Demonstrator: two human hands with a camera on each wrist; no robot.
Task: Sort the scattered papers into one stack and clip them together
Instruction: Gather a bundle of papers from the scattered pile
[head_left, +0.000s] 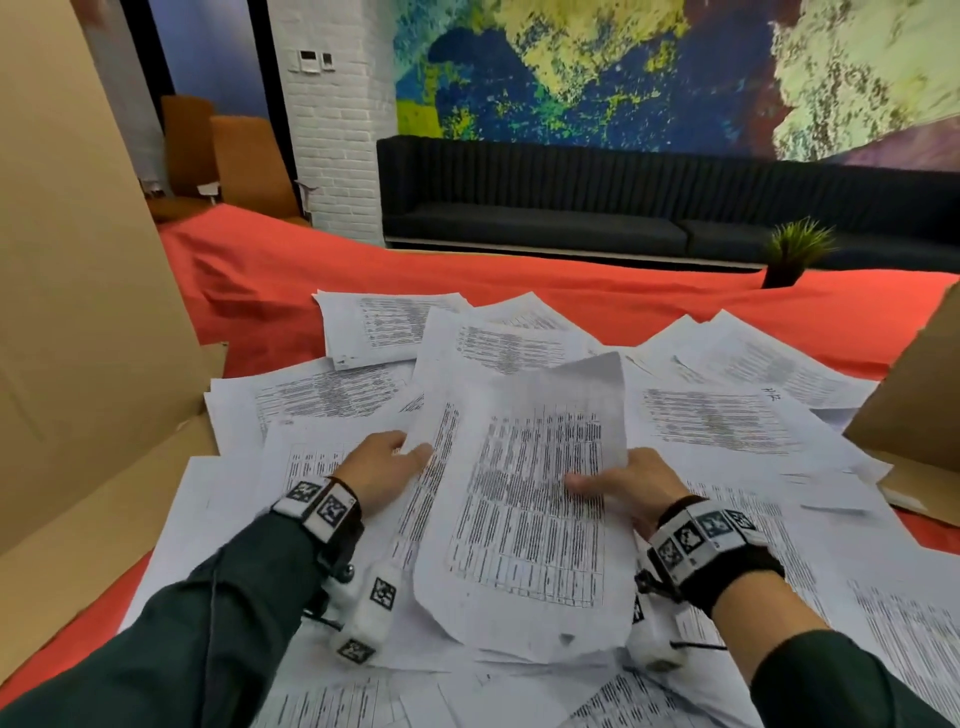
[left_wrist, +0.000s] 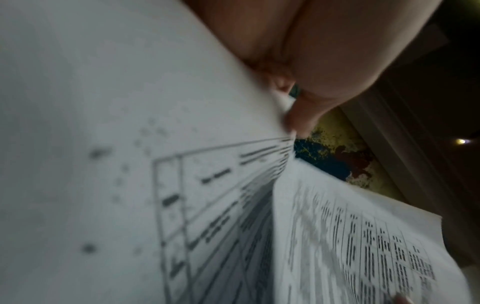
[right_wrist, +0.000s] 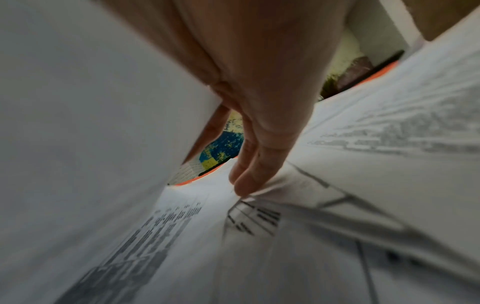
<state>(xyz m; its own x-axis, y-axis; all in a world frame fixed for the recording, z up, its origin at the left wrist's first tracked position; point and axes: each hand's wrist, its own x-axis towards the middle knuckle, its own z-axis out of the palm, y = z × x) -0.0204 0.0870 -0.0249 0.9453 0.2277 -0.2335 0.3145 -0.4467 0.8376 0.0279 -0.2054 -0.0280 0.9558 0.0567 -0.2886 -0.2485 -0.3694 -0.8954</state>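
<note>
A bundle of printed sheets (head_left: 524, 493) is lifted off the table in front of me, its near end sagging. My left hand (head_left: 387, 467) pinches its left edge, thumb on top and fingers underneath. My right hand (head_left: 621, 486) holds its right edge the same way, thumb lying across the print. In the left wrist view the left hand (left_wrist: 298, 115) pinches the bundle (left_wrist: 130, 144) at its edge. In the right wrist view the right hand (right_wrist: 259, 123) has its fingers under the bundle (right_wrist: 91, 123), touching loose sheets (right_wrist: 311, 236) below. Many scattered papers (head_left: 727, 421) cover the red tablecloth (head_left: 363, 270). No clip is in view.
Cardboard panels stand at the left (head_left: 67, 260) and the right (head_left: 919, 395) of the table. A small potted plant (head_left: 789, 254) stands at the far right edge. Behind the table are a dark sofa (head_left: 571, 197) and brown chairs (head_left: 244, 161).
</note>
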